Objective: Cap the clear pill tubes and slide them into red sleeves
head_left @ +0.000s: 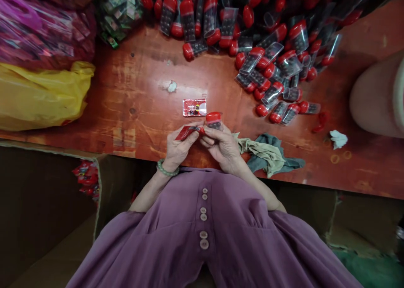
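Head view: over a reddish-brown counter (142, 124), left grip (177, 148) is pinching a flat red packet (185, 132), right grip (225, 148) a half-hidden, red-capped clear tube (213, 118).

Packet (194, 107) on table (142, 94), before tubes (251, 61); bags (41, 98) left; right, probably bucket (375, 98).

We note a loose garment (240, 237), dusty purple, softly draped, with small folds to either side of the front. Down the middle we count six pale round buttons (203, 217), set in three pairs. On the left wrist (172, 164) we record a green beaded bracelet (164, 172); both forearms (147, 191) bare
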Available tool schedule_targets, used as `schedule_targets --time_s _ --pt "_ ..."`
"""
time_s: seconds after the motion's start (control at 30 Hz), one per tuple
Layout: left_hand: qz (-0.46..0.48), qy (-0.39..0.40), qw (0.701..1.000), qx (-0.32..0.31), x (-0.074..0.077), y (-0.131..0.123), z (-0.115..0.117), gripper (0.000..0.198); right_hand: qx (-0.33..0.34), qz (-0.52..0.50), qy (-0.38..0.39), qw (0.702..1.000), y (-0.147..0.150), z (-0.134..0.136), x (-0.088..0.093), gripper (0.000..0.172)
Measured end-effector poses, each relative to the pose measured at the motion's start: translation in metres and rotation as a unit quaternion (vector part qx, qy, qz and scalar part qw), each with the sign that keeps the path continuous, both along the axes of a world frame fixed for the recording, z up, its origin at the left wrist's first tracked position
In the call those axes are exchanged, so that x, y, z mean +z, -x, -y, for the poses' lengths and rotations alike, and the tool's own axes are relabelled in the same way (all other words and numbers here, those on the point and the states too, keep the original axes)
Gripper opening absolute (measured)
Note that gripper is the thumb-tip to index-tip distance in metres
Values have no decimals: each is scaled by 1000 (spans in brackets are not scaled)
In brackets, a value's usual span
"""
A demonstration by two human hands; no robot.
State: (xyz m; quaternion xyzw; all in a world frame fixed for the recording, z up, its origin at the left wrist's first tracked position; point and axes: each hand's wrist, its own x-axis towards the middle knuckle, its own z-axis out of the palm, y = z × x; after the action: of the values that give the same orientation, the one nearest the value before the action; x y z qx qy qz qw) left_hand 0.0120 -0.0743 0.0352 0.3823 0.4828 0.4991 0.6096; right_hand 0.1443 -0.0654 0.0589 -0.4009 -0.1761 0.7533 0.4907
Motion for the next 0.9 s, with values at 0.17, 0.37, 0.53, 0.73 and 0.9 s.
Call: schedule_targets --time_s 0.17,0.37,0.53,0.73,0.9 --pt "45 27 998 18 -9 -6 -1 32 3 20 -11 1000 2 -2 3 30" --pt "152 104 979 83 -3 -6 -8 35 -43 111 -56 991 -10 -2 9 38" --pt "231 172 957 42 3 1 -11 39 66 209 -125 968 -19 4 13 34" --pt "251 181 950 40 3 6 -12 34 194 327 -198 904 -24 2 27 20" --pt "251 174 951 52 2 7 -12 32 193 413 -285 843 -21 -7 25 18"
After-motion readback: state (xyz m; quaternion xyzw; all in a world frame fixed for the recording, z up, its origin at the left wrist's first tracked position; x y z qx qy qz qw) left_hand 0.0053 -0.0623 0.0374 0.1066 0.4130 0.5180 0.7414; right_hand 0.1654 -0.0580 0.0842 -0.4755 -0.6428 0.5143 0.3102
